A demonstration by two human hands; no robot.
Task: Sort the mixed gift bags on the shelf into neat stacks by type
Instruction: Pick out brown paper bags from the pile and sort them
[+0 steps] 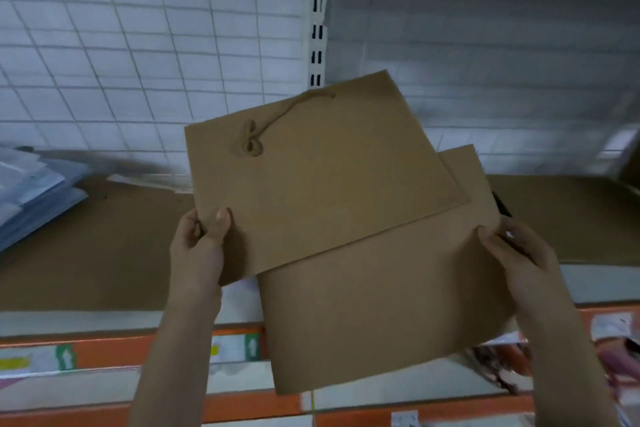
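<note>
Head view: a person is holding two flat brown kraft paper gift bags above a store shelf (104,253), one overlapping the other. The left hand (201,246) is gripping the lower left corner of the upper bag (322,177), its thumb lying on the bag's face and its fingers curling behind the edge. This upper bag is sitting tilted, with a twisted paper cord handle (256,139) knotted on its front near the top left. The right hand (519,260) is gripping the right edge of the lower bag (381,305), thumb pressing on the front and fingers wrapping behind, where something dark is showing just beside the fingers; what it is cannot be told. The lower bag is lying partly under the upper one and is reaching down past the shelf's front edge.

Brown cardboard is lining the shelf surface beneath the bags. At the far left of the shelf, a stack of pale blue and clear plastic-wrapped items (34,191) is resting, well apart from the bags. A white wire grid panel (121,45) is forming the back of the shelf, with a slotted white upright (317,17) standing between two sections. Orange price rails (114,350) with paper labels are running along the shelf fronts below the hands. Blurred colourful packages (616,350) are showing at the lower right.
</note>
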